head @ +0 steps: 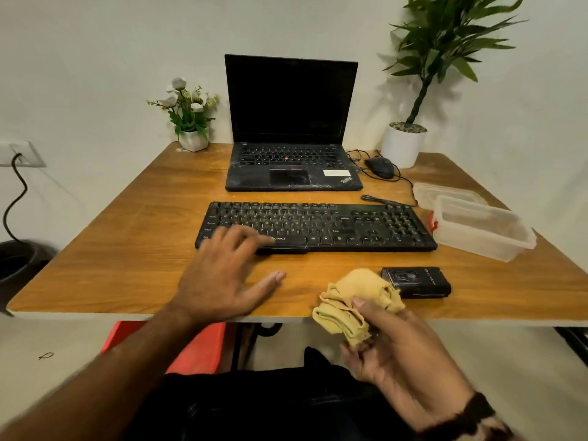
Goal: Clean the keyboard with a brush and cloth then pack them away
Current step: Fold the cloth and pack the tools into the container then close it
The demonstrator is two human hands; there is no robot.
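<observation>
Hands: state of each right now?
Left hand: open, fingers spread over the keyboard front edge, holding nothing.
Right hand: closed on the yellow cloth.

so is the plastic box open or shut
Open. The plastic box on the table's right shows its bare rim and an empty-looking inside, and its lid lies beside it, behind.

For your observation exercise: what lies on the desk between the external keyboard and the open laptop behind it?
In the head view, only a bare strip of wooden desk separates the keyboard from the laptop; nothing rests there.
</observation>
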